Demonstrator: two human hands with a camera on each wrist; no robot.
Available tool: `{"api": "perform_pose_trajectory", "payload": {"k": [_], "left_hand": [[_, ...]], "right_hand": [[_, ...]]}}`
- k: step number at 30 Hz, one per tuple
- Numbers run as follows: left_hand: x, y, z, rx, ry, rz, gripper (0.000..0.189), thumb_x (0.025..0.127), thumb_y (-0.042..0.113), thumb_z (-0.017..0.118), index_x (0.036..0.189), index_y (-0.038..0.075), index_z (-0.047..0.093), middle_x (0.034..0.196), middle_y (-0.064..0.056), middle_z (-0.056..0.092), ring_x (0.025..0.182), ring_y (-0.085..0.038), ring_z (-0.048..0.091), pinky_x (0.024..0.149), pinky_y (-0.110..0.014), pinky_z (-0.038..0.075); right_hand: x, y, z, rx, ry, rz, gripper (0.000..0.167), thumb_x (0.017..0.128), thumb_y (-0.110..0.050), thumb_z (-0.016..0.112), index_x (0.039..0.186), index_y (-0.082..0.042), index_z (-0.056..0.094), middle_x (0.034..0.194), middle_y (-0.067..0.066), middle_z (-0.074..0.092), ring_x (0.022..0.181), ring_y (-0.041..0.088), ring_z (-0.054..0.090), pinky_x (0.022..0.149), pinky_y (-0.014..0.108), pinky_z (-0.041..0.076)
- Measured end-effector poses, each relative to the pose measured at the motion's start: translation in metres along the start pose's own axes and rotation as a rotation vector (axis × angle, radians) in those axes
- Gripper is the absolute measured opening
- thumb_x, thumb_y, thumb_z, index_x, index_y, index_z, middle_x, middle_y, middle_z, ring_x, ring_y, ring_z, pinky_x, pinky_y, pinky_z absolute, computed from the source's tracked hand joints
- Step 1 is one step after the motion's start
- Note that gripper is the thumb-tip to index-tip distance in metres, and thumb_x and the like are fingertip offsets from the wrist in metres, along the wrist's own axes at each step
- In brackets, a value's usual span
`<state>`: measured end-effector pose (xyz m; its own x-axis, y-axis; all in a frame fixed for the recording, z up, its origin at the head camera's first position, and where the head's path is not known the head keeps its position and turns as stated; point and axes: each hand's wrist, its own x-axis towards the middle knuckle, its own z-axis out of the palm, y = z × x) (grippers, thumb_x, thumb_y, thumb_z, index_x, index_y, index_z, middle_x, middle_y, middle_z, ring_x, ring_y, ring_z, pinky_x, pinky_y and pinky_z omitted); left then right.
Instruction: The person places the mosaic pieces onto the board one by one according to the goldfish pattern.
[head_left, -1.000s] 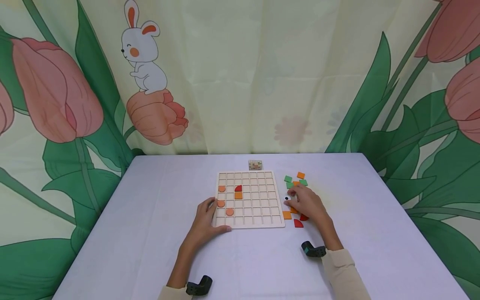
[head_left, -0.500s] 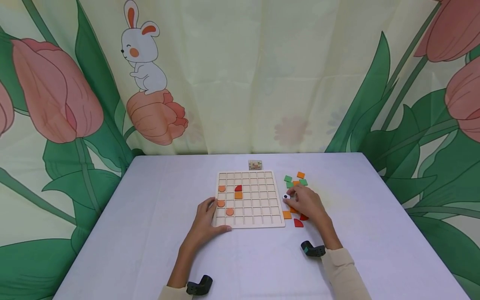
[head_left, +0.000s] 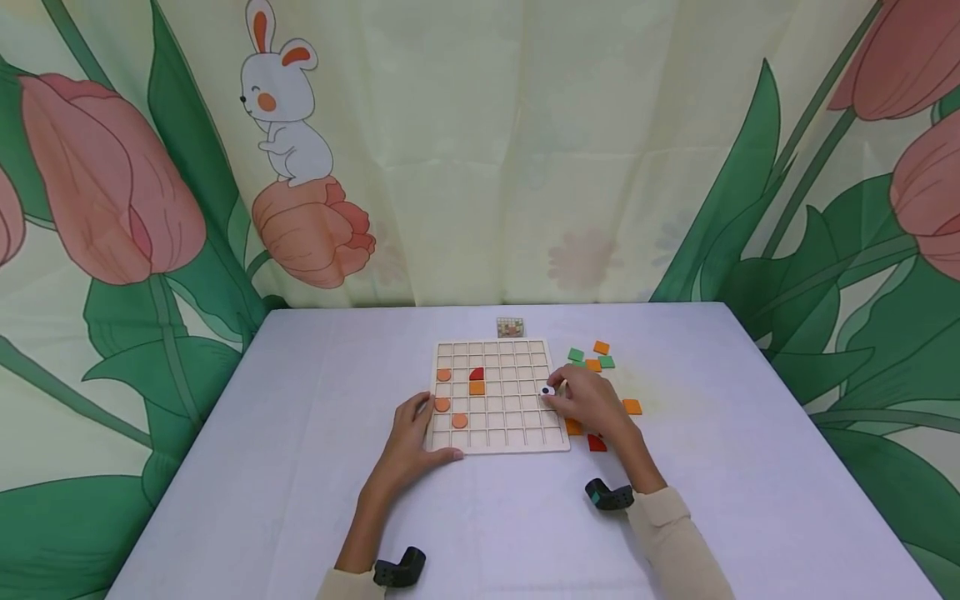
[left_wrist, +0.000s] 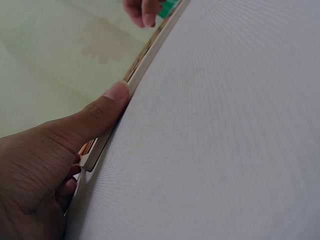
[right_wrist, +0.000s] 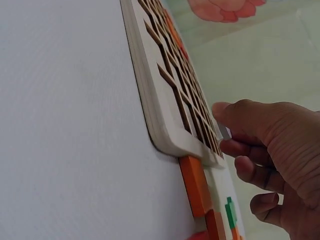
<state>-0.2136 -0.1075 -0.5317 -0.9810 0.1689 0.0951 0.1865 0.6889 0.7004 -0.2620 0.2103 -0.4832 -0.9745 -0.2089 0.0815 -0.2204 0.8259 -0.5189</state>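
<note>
A pale wooden grid board (head_left: 510, 417) lies on the table. My left hand (head_left: 408, 442) grips its near left corner, thumb (left_wrist: 117, 92) along the front edge and fingers at the left side. My right hand (head_left: 588, 400) pinches a small white tile with a black dot (head_left: 547, 391) over the board's right edge. In the right wrist view only a pale sliver of that tile (right_wrist: 225, 132) shows between thumb and fingers. Cells of the board hold several round orange tiles (head_left: 460, 421), a red quarter-round tile (head_left: 477, 374) and an orange square tile (head_left: 477, 388).
Right of the board lie green square tiles (head_left: 576, 355), orange square tiles (head_left: 632, 407) and a red tile (head_left: 597, 443), some partly behind my right hand. A small patterned picture card (head_left: 511, 327) sits behind the board. A printed curtain (head_left: 480, 167) hangs beyond the table.
My right hand has moved left from the loose tiles to the board's right edge, carrying the white tile. An orange tile on the right has come into sight. My left hand stays put.
</note>
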Motion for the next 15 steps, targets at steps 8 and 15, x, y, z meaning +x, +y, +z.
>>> {"api": "perform_pose_trajectory", "payload": {"k": [8, 15], "left_hand": [[0.002, 0.001, -0.001, 0.009, -0.013, -0.018, 0.112, 0.064, 0.054, 0.087, 0.152, 0.008, 0.035, 0.155, -0.010, 0.027, 0.142, -0.029, 0.022, 0.110, -0.048, 0.036], [0.000, 0.001, 0.000, 0.007, -0.007, -0.018, 0.109, 0.064, 0.054, 0.086, 0.151, 0.008, 0.037, 0.154, -0.010, 0.028, 0.142, -0.030, 0.022, 0.109, -0.049, 0.036]], "right_hand": [[0.008, -0.023, 0.016, -0.025, -0.029, -0.047, 0.029, 0.083, -0.034, 0.077, 0.101, -0.013, 0.069, 0.082, -0.006, 0.060, 0.065, 0.012, 0.048, 0.054, 0.026, 0.041], [0.011, -0.042, 0.031, -0.047, -0.032, -0.123, 0.026, 0.083, -0.033, 0.078, 0.097, -0.014, 0.069, 0.086, -0.006, 0.061, 0.071, 0.010, 0.051, 0.060, 0.023, 0.046]]}}
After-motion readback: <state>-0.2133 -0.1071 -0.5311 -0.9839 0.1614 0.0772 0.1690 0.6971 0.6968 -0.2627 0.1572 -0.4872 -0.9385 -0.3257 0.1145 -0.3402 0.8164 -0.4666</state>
